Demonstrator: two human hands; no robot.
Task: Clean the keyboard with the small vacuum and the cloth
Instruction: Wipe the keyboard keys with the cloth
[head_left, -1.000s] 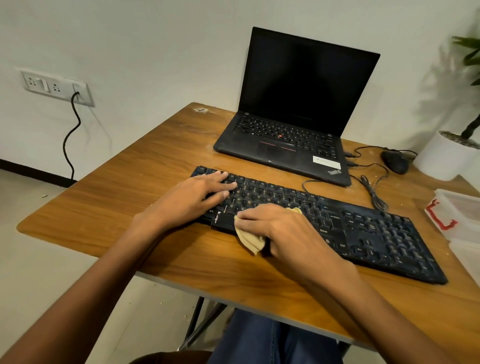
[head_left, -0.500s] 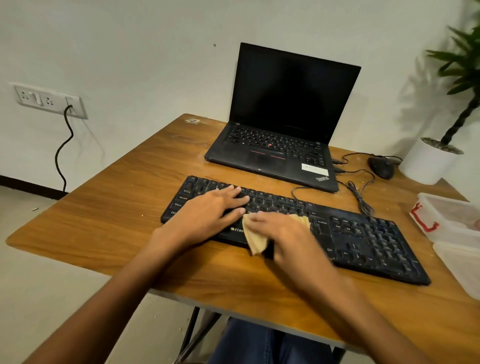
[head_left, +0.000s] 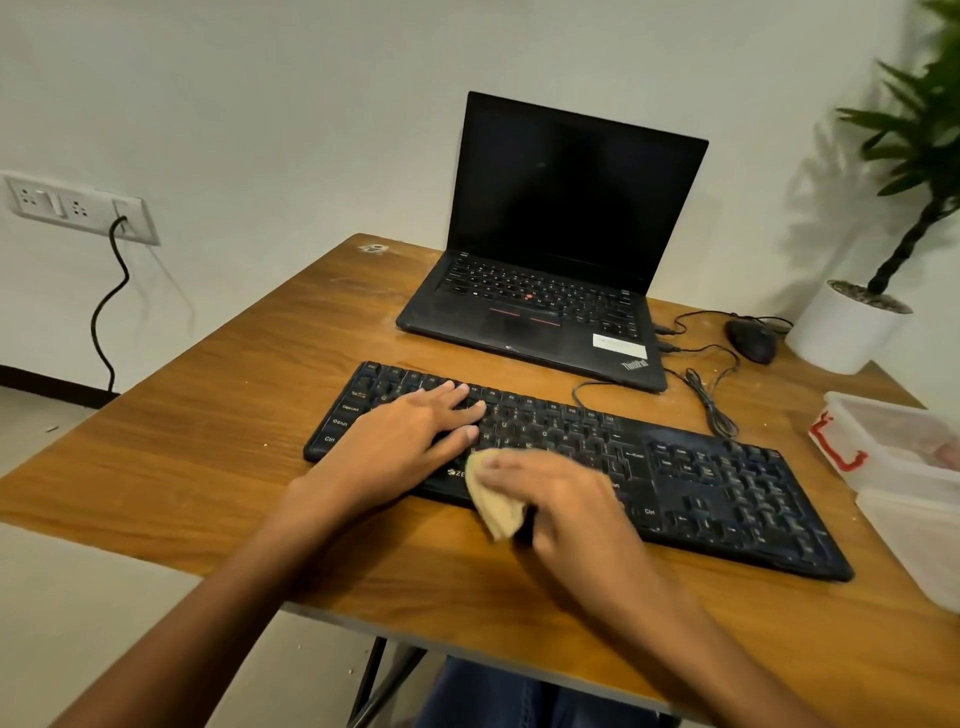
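Head view. The keyboard (head_left: 717, 483) lies flat on the wooden desk (head_left: 208, 457), in front of the open laptop (head_left: 545, 291) and angled across the desk, its cable running off towards the laptop's right side. It is a long, thin, rigid black plastic slab with raised keys and narrow gaps between them. Judged light for its length, it would slide on the smooth laminate under a sideways wipe, so it needs bracing.

The left hand (head_left: 410, 441) rests open and flat on the keys at the left end, fingers straight, and appears to do that bracing. The right hand (head_left: 561, 499) grips the cloth (head_left: 493, 506), pressing it onto the lower key rows near the middle. Its fingers are motion-blurred, so their exact lie cannot be read.

The cloth is pale yellow, soft and limp, bunched into a wad, with a fold hanging out over the keyboard's front edge at the thumb side. It judges as best held wadded under the palm. The keys are the fragile part, and light pressure along the rows is advised.

No vacuum is in view. A black mouse (head_left: 750, 340) sits at the far right of the desk beside a white plant pot (head_left: 847, 332). Clear plastic containers (head_left: 893, 441), one with a red clip, stand at the desk's right edge, close to the keyboard's right end
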